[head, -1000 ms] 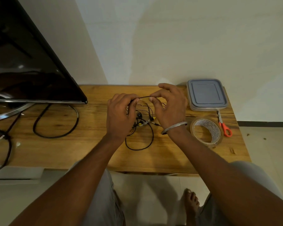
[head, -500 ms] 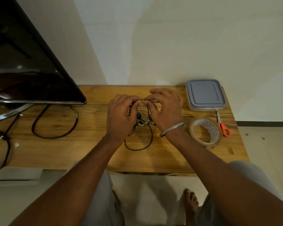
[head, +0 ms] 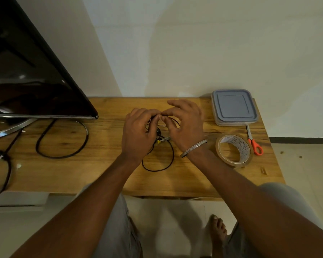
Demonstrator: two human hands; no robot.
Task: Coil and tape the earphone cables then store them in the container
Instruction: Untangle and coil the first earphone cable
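A thin black earphone cable (head: 157, 170) lies loosely tangled at mid-table, its upper strands pinched between the left hand (head: 138, 133) and right hand (head: 186, 127), with one wide loop trailing toward the near edge. To the right, a clear tape roll (head: 240, 146) lies flat. Behind it sits the closed container (head: 234, 107) with its grey lid.

Dim, warm light; soft shadows on the wall (head: 175, 53); wide-angle bending at edges.
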